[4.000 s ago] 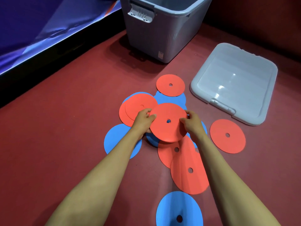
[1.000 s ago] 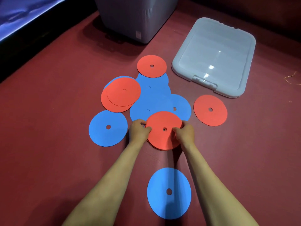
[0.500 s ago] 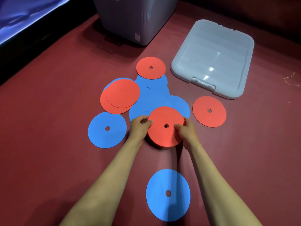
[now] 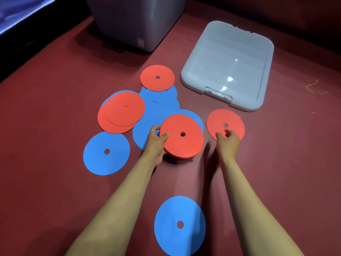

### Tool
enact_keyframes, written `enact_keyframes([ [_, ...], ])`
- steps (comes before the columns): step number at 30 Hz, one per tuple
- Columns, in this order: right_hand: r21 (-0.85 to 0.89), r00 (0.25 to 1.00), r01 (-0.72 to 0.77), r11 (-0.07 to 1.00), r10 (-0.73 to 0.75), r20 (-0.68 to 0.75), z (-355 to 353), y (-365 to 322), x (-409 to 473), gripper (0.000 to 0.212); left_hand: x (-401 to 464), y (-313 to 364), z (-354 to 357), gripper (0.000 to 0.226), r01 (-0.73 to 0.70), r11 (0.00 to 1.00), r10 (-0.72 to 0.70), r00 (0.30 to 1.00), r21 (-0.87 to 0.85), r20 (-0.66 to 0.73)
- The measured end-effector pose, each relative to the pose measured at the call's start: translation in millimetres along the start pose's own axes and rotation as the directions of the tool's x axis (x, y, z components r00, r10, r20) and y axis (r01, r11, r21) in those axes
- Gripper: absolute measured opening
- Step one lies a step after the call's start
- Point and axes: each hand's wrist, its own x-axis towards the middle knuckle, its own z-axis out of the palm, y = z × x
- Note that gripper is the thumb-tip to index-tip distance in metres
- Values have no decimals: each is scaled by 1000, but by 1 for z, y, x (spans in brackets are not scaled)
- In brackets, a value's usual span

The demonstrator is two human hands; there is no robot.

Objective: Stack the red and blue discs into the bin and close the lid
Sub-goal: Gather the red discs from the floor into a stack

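My left hand (image 4: 156,143) grips the left edge of a small stack of red discs (image 4: 184,141), tilted just above the floor. My right hand (image 4: 227,143) has its fingers spread over the near edge of a single red disc (image 4: 224,120) lying to the right. Two overlapping red discs (image 4: 120,113) lie at the left, another red disc (image 4: 157,77) further back. Blue discs (image 4: 158,108) lie spread under them, one blue disc (image 4: 106,153) at the left, one blue disc (image 4: 180,225) near me. The grey bin (image 4: 136,21) stands at the back, its top out of view.
The grey lid (image 4: 228,63) lies flat on the red floor (image 4: 55,108) to the right of the bin. A dark ledge and blue sheet run along the far left. A thin scrap of thread (image 4: 315,88) lies at the far right.
My right hand has let go of the red stack and moved right onto the single red disc. My left hand alone now holds the stack, shifted slightly right and lifted.
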Motion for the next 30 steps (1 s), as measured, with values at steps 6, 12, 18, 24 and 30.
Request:
enact_keyframes([
  [6, -15, 998, -61, 998, 61, 26, -15, 5, 25, 51, 14, -11, 35, 18, 4, 999, -6, 999, 33, 52],
  [12, 215, 984, -140, 966, 112, 139, -8, 11, 29, 26, 27, -16, 78, 17, 8, 997, -18, 991, 81, 129],
  [18, 195, 993, -119, 973, 112, 47, -22, 15, 50, 46, 44, -24, 113, 18, -106, 951, 82, 992, 290, 96],
  [24, 149, 997, -69, 986, 71, -4, -32, 21, 73, 54, 52, -17, 144, 39, -255, 779, 189, 966, 572, 173],
  [30, 21, 998, -43, 999, 44, -46, -37, 23, 90, 51, 65, -17, 159, 51, -275, 554, 162, 961, 786, 222],
])
